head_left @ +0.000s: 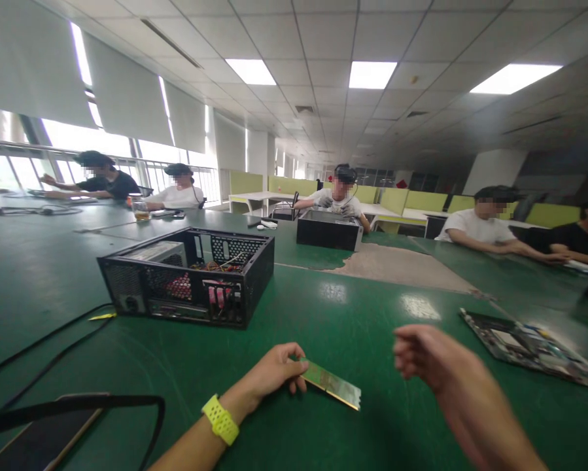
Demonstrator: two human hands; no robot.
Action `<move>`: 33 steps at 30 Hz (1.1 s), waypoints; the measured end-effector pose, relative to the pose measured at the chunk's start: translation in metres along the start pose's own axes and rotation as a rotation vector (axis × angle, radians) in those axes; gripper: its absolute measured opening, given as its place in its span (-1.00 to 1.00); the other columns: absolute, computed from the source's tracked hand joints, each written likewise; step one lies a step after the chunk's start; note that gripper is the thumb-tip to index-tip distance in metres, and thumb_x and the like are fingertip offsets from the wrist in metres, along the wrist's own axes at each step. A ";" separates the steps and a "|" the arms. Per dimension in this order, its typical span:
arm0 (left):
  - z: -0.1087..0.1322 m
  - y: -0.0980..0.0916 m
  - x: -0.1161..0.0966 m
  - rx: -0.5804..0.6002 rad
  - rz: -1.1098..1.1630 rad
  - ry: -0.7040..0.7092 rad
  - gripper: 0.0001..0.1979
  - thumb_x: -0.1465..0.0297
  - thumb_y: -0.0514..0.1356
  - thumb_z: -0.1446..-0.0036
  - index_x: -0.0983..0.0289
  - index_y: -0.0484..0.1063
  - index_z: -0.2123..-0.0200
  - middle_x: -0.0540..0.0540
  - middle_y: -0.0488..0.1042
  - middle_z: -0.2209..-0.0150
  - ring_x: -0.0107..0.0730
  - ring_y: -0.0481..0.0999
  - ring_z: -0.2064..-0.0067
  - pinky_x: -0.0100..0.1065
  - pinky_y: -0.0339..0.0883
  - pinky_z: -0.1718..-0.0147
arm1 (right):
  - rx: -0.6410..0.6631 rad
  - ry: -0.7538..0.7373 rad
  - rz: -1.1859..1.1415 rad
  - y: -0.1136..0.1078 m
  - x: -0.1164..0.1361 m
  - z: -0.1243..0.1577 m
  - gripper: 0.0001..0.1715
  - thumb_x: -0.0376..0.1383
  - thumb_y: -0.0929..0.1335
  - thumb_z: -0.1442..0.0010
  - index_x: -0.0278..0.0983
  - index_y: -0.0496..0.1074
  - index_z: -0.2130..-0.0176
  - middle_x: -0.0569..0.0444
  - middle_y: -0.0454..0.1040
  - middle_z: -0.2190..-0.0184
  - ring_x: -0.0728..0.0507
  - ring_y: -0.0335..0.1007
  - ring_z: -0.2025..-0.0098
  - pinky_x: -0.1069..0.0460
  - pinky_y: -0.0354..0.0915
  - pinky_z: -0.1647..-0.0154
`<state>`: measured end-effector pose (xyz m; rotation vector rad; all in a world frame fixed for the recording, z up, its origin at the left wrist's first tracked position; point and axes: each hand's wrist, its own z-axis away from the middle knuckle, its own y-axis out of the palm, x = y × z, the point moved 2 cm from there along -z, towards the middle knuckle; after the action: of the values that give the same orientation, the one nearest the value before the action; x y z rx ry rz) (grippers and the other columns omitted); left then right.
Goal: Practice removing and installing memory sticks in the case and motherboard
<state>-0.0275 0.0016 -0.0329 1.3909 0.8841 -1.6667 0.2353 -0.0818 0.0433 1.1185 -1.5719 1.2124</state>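
Green surface (pixel 352 327): left hand (pixel 274 373) pinches memory stick (pixel 333 384) by end; right hand (pixel 435 360) beside it, loosely curled, holding nothing. Stick light, stiff, fragile; grip edges.

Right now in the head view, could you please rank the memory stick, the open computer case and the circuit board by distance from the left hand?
1. Memory stick, held in the left hand.
2. Open computer case, ahead, left.
3. Circuit board, far right.

the left hand (pixel 274 374) pinches a memory stick (pixel 333 384) near the desk's (pixel 372 314) front edge; the right hand (pixel 428 356) hovers just beside it, fingers curled, holding nothing.
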 end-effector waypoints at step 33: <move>0.002 -0.007 -0.001 0.010 0.133 -0.007 -0.58 0.43 0.38 0.26 0.38 0.40 0.25 -0.16 0.29 0.61 -0.60 0.27 0.53 -0.49 0.08 0.47 | 0.339 0.333 0.001 0.077 -0.087 -0.030 -0.58 0.01 0.29 -0.09 -0.29 0.40 0.30 0.29 0.09 0.67 0.10 0.00 0.74 0.21 -0.12 0.85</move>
<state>-0.0351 0.0029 -0.0317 1.4183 0.7637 -1.5764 0.1857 -0.0282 -0.0518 1.0537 -1.1432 1.6150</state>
